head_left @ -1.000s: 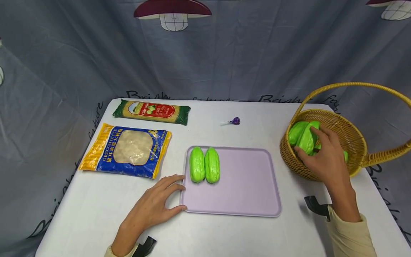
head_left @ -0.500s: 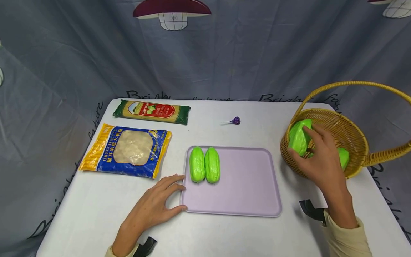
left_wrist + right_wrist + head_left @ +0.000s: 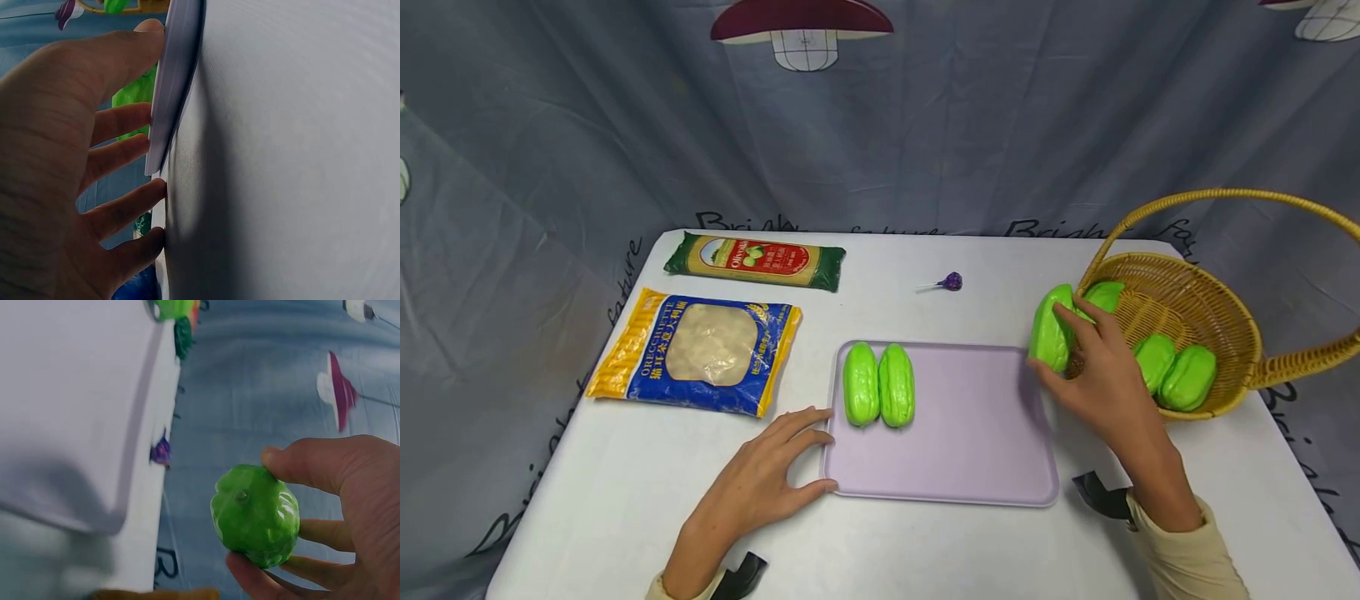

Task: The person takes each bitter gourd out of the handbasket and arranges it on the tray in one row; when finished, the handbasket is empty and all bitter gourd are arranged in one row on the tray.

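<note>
My right hand [image 3: 1101,367] grips a ribbed green star fruit [image 3: 1051,329] between thumb and fingers, over the gap between the wicker basket's left rim and the tray. In the right wrist view, the lobed end of the held star fruit [image 3: 253,512] faces the camera. Two more star fruits [image 3: 878,386] lie side by side at the left of the lilac tray [image 3: 973,425]. At the tray's left edge my left hand [image 3: 763,471] rests with fingers extended, its thumb and fingertips touching the rim. Several star fruits [image 3: 1186,379] sit inside the basket [image 3: 1232,333], partly hidden by my right hand.
A blue and yellow pasta bag [image 3: 696,350] lies left of the tray, with a green pasta packet [image 3: 752,260] behind it. A purple lollipop [image 3: 951,282] is beyond the tray. The basket's tall handle [image 3: 1217,197] arches over the right side.
My right hand has lifted a star fruit out of the basket and carried it left, past the rim towards the tray. The left hand and tray have stayed still.
</note>
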Available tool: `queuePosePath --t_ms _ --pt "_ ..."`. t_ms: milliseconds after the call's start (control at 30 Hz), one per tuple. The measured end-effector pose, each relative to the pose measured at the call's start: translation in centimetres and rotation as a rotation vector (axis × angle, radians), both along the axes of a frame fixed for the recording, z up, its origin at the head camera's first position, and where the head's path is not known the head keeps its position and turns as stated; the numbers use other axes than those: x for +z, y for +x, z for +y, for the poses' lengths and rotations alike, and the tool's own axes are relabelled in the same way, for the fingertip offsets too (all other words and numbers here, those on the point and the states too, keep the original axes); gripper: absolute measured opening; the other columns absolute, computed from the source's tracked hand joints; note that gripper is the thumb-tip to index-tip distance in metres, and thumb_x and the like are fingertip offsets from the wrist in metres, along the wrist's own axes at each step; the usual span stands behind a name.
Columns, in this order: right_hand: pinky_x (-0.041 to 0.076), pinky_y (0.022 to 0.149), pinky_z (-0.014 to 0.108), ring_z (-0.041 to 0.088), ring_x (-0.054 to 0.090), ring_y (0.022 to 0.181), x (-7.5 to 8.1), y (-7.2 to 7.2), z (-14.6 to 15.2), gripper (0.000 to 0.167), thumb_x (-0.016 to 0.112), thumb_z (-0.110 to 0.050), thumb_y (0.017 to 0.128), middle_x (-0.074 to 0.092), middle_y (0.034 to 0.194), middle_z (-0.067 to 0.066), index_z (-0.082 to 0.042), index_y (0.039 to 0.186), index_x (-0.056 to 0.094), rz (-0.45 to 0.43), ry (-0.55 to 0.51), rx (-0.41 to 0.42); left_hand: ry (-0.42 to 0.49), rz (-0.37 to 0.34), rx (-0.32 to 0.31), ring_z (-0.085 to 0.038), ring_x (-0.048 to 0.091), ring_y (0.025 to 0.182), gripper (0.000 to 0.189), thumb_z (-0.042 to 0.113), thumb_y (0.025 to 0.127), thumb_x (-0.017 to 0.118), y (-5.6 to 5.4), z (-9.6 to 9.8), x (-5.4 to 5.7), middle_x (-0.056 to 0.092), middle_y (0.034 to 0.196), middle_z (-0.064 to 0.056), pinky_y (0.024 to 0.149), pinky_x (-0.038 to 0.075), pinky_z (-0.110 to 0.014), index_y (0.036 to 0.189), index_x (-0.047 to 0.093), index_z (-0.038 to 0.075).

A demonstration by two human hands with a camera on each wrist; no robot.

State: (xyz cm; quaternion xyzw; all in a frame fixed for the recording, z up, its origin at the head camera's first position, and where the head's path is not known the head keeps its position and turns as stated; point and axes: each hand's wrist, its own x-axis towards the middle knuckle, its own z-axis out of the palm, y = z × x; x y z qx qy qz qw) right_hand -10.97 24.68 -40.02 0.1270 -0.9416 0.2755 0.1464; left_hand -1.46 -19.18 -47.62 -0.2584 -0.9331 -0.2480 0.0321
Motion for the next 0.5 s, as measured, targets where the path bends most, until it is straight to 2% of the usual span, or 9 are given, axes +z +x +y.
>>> queuePosePath --t_ms 100,233,500 --pt "0.056 0.093 0.072 0.057 0.051 0.135 -0.6 0.1 -0.9 0.084 0.093 -0.011 0.081 0.041 0.159 0.034 0.004 0.153 0.053 -0.002 0.01 0.046 0.0 0.003 -0.001 -0.024 0.054 0.147 0.051 0.051 0.084 0.091 0.0 0.0 0.0 0.058 0.157 0.005 0.117 0.052 -0.046 0.122 0.075 0.023" --pt "0.065 0.084 0.061 0.053 0.055 0.13 -1.3 0.4 -2.1 0.083 0.093 -0.007 0.082 0.039 0.159 0.034 0.005 0.153 0.052 -0.027 0.005 0.085 -0.005 0.005 0.0 -0.024 0.054 0.147 0.051 0.052 0.083 0.091 0.0 0.0 0.0 0.058 0.157 0.005 0.118 0.052 -0.046 0.122 0.075 0.024" --pt "0.063 0.088 0.061 0.049 0.062 0.125 -2.4 0.7 -3.9 0.083 0.095 -0.011 0.081 0.042 0.16 0.031 0.001 0.152 0.055 -0.034 0.011 0.118 -0.007 0.0 0.004 -0.023 0.054 0.147 0.051 0.052 0.083 0.091 0.0 0.1 0.0 0.059 0.156 0.005 0.117 0.053 -0.046 0.123 0.075 0.024"
